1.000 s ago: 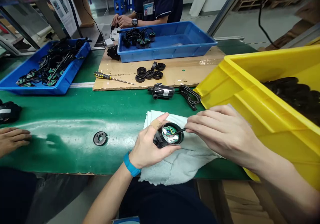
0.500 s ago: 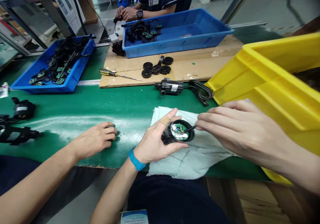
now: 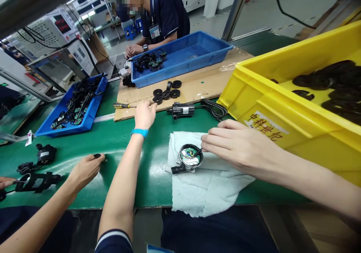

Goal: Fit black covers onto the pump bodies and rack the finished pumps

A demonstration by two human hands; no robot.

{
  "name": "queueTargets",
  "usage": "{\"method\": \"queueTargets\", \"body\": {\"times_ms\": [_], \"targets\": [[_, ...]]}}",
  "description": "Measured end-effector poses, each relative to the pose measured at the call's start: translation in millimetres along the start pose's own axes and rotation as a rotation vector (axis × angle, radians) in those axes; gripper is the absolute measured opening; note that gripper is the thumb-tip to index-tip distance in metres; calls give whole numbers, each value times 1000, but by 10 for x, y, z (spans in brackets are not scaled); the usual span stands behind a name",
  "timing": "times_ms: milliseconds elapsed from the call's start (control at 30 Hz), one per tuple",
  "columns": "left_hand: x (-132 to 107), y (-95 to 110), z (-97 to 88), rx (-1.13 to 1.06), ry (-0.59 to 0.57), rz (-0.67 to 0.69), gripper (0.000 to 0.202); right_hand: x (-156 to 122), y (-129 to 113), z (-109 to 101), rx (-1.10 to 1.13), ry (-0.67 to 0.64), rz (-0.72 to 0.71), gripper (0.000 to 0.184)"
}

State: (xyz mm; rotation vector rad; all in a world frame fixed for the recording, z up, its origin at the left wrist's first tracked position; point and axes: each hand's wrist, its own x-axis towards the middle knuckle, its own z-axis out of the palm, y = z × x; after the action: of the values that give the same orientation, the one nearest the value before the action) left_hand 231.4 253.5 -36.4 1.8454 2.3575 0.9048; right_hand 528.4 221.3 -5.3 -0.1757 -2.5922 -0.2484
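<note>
A: What could go wrong here?

B: The round pump case (image 3: 180,160) sits on a white cloth (image 3: 203,181), just below the middle, toward 6 o'clock. Its open side faces up, and no hand holds it from below. A bump could tip it. That could tug the small green board (image 3: 190,157) inside it.

A: What about the hands?

B: The right hand (image 3: 239,147) is at 4 o'clock. Its fingers curl a little, right by a thin black stick (image 3: 198,152) in the case. I can't tell if they pinch it. If they do, a slip could scratch the board.

A: And the left hand?

B: The left hand (image 3: 145,115), with a blue band (image 3: 139,133) on the wrist, is toward 9 o'clock. It is open and holds nothing I can see. It is near a yellow-handled screwdriver (image 3: 122,105) and black rings (image 3: 166,94), and just beside a small black pump (image 3: 180,110). A quick sweep could knock them.

A: What is around them?

B: The desk (image 3: 152,191) is green. A cardboard sheet (image 3: 203,89) lies on it, with a blue tray (image 3: 169,74) at 12 o'clock. Another blue tray (image 3: 90,112) is at 9 o'clock, and a yellow crate (image 3: 310,140) is at 2 o'clock. Another person's hand (image 3: 86,172) is at 8 o'clock. A co-worker (image 3: 166,16) sits across the desk at 12 o'clock. The floor (image 3: 267,4) is grey.
</note>
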Motion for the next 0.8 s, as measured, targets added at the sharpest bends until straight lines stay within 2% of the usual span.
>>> {"method": "queueTargets", "body": {"times_ms": [100, 167, 233, 300, 333, 400, 533, 567, 600, 633, 667, 700, 733, 800], "targets": [[429, 105, 184, 38, -7, -32, 37, 34, -1, -1, -56, -22, -86, 38], [525, 177, 276, 26, -29, -33, 43, 57, -2, -8, -73, -15, -86, 39], [461, 226, 286, -12, -45, -1, 41, 71, -4, -14, -85, -13, -93, 40], [244, 216, 171, -57, -50, 49, 37, 73, -6, -16, -92, -10, -94, 39], [85, 177, 55, -77, -53, 73, 37, 71, -6, -16, -90, -8, -94, 38], [-312, 18, -298, -104, -69, 108, 35, 61, -8, -16, -79, -6, -90, 39], [-1150, -498, -1227, -143, -146, 156, 31, 39, -10, -18, -64, -6, -93, 41], [-1311, -611, -1385, -156, -173, 174, 32, 33, -11, -19, -69, -9, -97, 41], [-1440, -692, -1466, -164, -187, 180, 34, 27, -10, -19, -75, -13, -101, 41], [-1538, -731, -1458, -166, -204, 190, 35, 21, -10, -20, -78, -20, -102, 40], [-1605, -725, -1359, -127, -187, 168, 33, 15, -9, -20, -76, -27, -101, 39], [-1647, -675, -1184, -60, -57, 84, 30, 9, -8, -20, -70, -37, -98, 38], [-1668, -590, -956, -39, -13, 46, 29, 5, -7, -21, -61, -45, -94, 37], [-1672, -373, -465, -25, 18, 1, 47, 1, -4, -25, -46, -55, -86, 35]]}}
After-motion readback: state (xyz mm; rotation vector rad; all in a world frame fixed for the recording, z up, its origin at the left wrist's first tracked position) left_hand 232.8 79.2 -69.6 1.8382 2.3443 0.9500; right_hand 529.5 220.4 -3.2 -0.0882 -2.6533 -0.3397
